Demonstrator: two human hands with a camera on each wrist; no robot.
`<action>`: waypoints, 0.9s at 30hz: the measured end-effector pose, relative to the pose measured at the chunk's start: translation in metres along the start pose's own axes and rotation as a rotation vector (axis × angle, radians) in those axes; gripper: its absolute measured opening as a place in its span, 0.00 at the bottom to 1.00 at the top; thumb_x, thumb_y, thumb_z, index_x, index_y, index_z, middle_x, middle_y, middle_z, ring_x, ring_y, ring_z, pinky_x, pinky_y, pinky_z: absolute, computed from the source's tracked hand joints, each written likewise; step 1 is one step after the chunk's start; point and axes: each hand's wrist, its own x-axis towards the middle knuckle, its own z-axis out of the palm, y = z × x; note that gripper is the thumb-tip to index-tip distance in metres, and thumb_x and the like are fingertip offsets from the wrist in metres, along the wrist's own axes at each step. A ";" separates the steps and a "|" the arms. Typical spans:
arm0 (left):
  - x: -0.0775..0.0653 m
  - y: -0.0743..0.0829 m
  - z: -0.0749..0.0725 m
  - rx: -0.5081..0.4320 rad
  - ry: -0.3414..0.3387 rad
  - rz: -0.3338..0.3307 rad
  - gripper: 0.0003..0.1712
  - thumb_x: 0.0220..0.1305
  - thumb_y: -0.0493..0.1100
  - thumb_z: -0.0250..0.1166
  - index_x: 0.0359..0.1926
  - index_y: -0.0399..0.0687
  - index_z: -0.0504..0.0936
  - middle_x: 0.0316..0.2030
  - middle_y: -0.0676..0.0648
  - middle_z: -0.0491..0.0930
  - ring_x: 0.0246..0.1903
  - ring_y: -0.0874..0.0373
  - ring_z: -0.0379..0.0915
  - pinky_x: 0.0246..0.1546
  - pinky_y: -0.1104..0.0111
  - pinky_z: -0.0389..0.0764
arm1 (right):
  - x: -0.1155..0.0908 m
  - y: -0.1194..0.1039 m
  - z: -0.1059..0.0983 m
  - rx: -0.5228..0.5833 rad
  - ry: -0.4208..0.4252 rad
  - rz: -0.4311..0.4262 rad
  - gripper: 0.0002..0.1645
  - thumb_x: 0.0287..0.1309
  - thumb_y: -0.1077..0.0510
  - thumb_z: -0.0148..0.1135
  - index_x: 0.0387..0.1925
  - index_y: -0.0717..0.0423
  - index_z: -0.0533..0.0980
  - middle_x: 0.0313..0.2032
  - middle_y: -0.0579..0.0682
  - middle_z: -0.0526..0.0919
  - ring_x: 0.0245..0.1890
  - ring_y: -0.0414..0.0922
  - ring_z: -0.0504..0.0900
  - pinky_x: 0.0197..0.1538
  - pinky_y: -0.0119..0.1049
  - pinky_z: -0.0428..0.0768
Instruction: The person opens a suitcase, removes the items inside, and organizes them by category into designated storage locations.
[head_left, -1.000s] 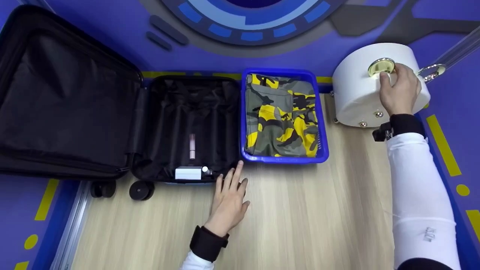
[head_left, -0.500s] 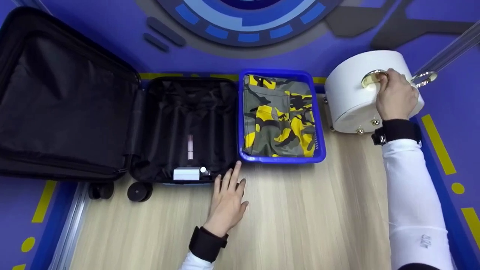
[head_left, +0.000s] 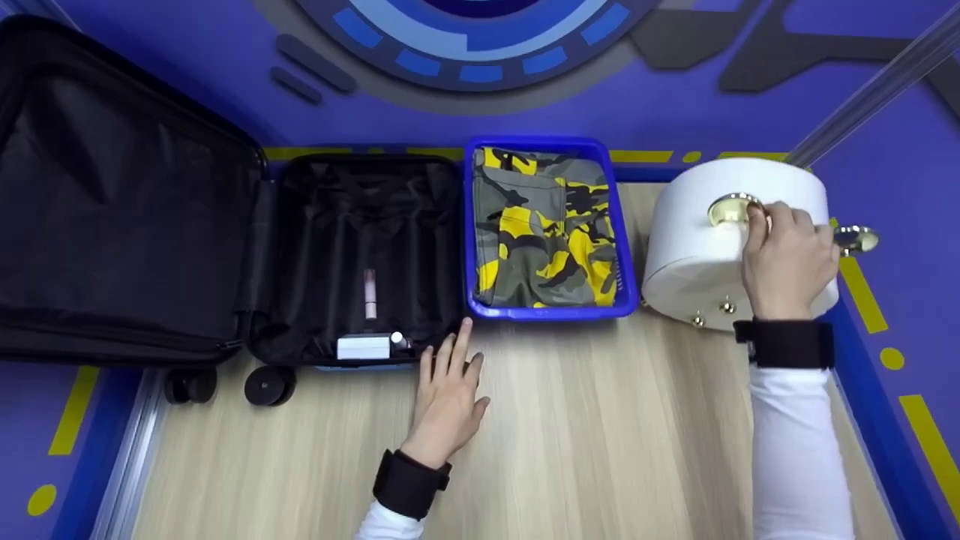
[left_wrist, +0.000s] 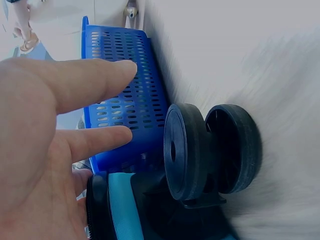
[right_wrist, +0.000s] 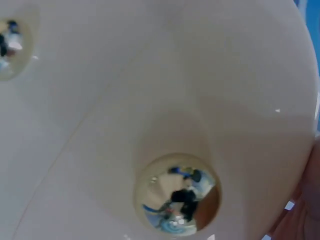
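Observation:
At the right in the head view stands a white round-sided case with gold ball feet. My right hand grips the gold handle on its curved side. A second gold ring sticks out at its right. Close up in the right wrist view is a gold ball foot. My left hand, fingers extended, lies at the near right corner of the open black suitcase. Inside are a pink tube, a small pale box and a white-capped item.
A blue basket holding folded camouflage cloth stands between suitcase and case. Suitcase wheels project toward the front. Blue patterned walls bound the wooden surface at the back and sides.
My right hand has drawn the white case nearer, downward in the head view and away from the back wall. My left hand has stayed at the suitcase corner. The head view has shifted slightly.

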 end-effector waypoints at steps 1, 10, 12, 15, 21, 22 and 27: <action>0.000 0.000 0.000 0.002 -0.003 -0.001 0.38 0.50 0.58 0.71 0.60 0.48 0.74 0.74 0.43 0.37 0.70 0.44 0.44 0.67 0.46 0.47 | -0.007 -0.001 -0.002 0.001 0.020 0.003 0.30 0.68 0.38 0.43 0.47 0.57 0.78 0.50 0.61 0.80 0.47 0.68 0.73 0.47 0.61 0.67; 0.001 0.001 -0.001 0.023 -0.034 -0.013 0.38 0.51 0.60 0.69 0.62 0.50 0.73 0.74 0.43 0.36 0.70 0.44 0.44 0.67 0.45 0.46 | -0.057 0.000 -0.015 0.033 0.129 -0.055 0.29 0.67 0.39 0.46 0.47 0.59 0.80 0.53 0.60 0.79 0.42 0.69 0.72 0.45 0.60 0.67; 0.001 0.002 -0.001 0.020 -0.031 -0.009 0.38 0.51 0.59 0.69 0.62 0.50 0.73 0.74 0.43 0.36 0.70 0.44 0.44 0.67 0.45 0.46 | -0.066 0.006 -0.019 0.044 0.115 -0.099 0.30 0.65 0.39 0.50 0.48 0.60 0.79 0.56 0.60 0.76 0.42 0.69 0.71 0.45 0.59 0.65; 0.001 0.002 -0.001 0.013 -0.027 -0.009 0.38 0.51 0.59 0.70 0.62 0.49 0.73 0.74 0.42 0.36 0.70 0.44 0.44 0.66 0.45 0.46 | -0.079 0.015 -0.023 0.056 0.055 -0.195 0.36 0.55 0.37 0.60 0.54 0.61 0.76 0.62 0.59 0.70 0.44 0.69 0.67 0.46 0.60 0.62; 0.001 0.003 0.000 0.027 -0.013 -0.012 0.39 0.50 0.60 0.70 0.62 0.48 0.73 0.74 0.42 0.37 0.69 0.44 0.45 0.66 0.44 0.48 | -0.093 0.026 -0.026 0.057 -0.005 -0.325 0.52 0.40 0.36 0.72 0.63 0.60 0.67 0.69 0.58 0.60 0.52 0.70 0.63 0.49 0.63 0.57; 0.001 0.003 0.000 0.030 -0.010 -0.012 0.39 0.50 0.60 0.69 0.61 0.48 0.73 0.74 0.42 0.37 0.69 0.44 0.46 0.65 0.44 0.48 | -0.094 0.025 -0.025 0.051 0.008 -0.319 0.52 0.40 0.36 0.72 0.63 0.60 0.68 0.69 0.58 0.60 0.52 0.70 0.63 0.50 0.63 0.57; 0.001 0.004 0.000 0.017 -0.014 -0.014 0.40 0.49 0.58 0.71 0.61 0.47 0.73 0.74 0.41 0.37 0.69 0.43 0.46 0.65 0.44 0.48 | -0.094 0.014 -0.013 -0.010 0.109 -0.188 0.52 0.40 0.30 0.69 0.61 0.59 0.70 0.67 0.59 0.64 0.48 0.69 0.65 0.48 0.61 0.59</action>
